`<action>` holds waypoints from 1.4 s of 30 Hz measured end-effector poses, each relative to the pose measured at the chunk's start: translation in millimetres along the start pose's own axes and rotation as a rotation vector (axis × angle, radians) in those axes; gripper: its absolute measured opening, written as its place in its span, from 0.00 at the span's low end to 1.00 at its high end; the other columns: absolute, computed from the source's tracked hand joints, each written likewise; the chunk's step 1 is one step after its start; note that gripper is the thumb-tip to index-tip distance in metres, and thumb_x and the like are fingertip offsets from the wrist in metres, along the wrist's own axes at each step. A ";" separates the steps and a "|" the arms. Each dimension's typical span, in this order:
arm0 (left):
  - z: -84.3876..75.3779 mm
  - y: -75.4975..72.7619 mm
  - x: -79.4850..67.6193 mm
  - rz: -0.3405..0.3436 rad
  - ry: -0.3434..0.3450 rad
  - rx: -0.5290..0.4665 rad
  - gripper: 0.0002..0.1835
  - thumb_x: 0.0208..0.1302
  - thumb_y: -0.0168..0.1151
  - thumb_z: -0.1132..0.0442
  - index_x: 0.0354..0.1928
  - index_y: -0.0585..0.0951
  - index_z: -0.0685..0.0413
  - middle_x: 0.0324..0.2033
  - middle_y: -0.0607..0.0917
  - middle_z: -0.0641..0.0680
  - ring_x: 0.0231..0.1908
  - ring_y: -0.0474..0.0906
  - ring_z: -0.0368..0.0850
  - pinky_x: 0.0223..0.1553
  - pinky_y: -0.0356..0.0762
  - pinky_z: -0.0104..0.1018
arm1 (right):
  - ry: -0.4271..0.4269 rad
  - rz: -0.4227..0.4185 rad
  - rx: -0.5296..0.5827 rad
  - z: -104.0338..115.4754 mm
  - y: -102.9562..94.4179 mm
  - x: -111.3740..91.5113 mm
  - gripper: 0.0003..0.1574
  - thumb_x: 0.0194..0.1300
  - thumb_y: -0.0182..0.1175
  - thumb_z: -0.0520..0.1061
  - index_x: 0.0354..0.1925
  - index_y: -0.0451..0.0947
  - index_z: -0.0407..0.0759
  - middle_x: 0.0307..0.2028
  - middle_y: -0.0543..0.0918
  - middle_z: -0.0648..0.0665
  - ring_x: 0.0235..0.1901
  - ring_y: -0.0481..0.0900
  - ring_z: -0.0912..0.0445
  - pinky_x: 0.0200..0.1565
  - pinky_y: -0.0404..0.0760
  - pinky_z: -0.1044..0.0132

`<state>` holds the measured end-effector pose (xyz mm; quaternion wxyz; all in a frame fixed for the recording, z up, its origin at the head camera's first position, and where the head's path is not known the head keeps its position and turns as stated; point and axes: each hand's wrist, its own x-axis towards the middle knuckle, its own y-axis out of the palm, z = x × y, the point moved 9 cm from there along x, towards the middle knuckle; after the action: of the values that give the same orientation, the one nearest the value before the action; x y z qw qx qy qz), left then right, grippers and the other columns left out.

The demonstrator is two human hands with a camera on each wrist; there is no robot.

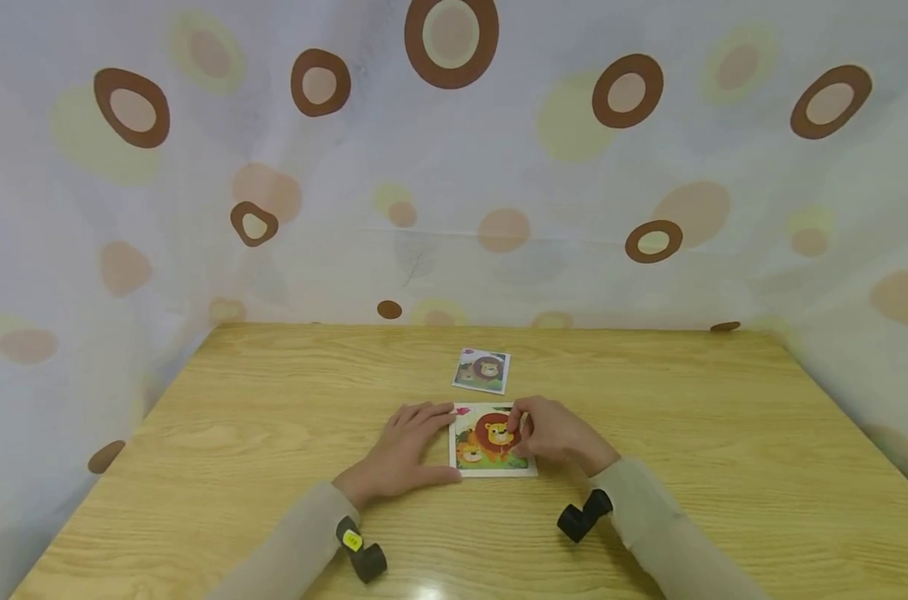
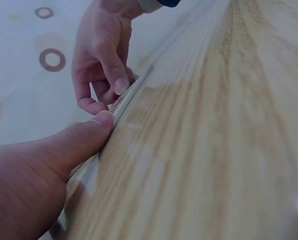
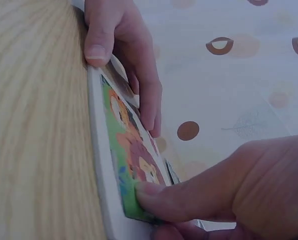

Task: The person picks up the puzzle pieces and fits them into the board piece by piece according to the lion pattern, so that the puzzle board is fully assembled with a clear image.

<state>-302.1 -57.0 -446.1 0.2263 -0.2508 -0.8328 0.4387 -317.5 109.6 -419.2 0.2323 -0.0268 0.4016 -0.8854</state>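
Note:
A square lion picture board [image 1: 484, 450] with a white border lies flat on the wooden table. My left hand [image 1: 408, 454] rests along its left side, fingertips at the upper corner and thumb at the lower one, all fairly straight. From the right, my right hand [image 1: 559, 433] reaches over the board's edge with bent fingers. In the right wrist view its thumb [image 3: 151, 195] presses the coloured picture near a corner, while the other fingertips curl down beside it, partly hidden. A smaller lion card [image 1: 482, 372] lies just behind the board.
The wood-grain table [image 1: 288, 375] extends to both sides of the hands. A spotted cloth [image 1: 454, 167] hangs behind the table and along its left and right sides. Dark wrist devices are strapped over both sleeves [image 1: 649, 508].

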 end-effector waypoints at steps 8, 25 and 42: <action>-1.8 0.2 0.8 0.019 -0.002 0.001 0.43 0.57 0.64 0.38 0.70 0.65 0.52 0.72 0.62 0.51 0.71 0.52 0.56 0.71 0.43 0.60 | 0.000 0.081 -0.034 0.1 0.7 8.6 0.16 0.48 0.72 0.33 0.31 0.74 0.39 0.18 0.68 0.50 0.20 0.65 0.59 0.24 0.65 0.70; -4.9 0.3 -3.2 -0.006 -0.011 0.022 0.44 0.57 0.63 0.36 0.70 0.65 0.51 0.72 0.62 0.48 0.72 0.53 0.52 0.72 0.43 0.57 | -0.200 -0.016 -0.001 -6.0 4.3 -9.5 0.12 0.57 0.68 0.38 0.36 0.74 0.39 0.23 0.73 0.51 0.22 0.67 0.64 0.28 0.70 0.72; -0.9 1.2 -0.9 0.021 -0.009 -0.113 0.43 0.64 0.59 0.42 0.74 0.56 0.52 0.76 0.49 0.52 0.74 0.45 0.55 0.72 0.44 0.59 | -0.228 -0.133 0.188 -35.0 -14.1 -46.5 0.10 0.70 0.54 0.38 0.47 0.71 0.34 0.31 0.76 0.46 0.27 0.71 0.64 0.29 0.74 0.71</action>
<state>-300.5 -56.4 -446.8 0.2036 -0.2700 -0.8545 0.3944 -289.7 162.2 -426.2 0.2187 -0.1319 0.2855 -0.9237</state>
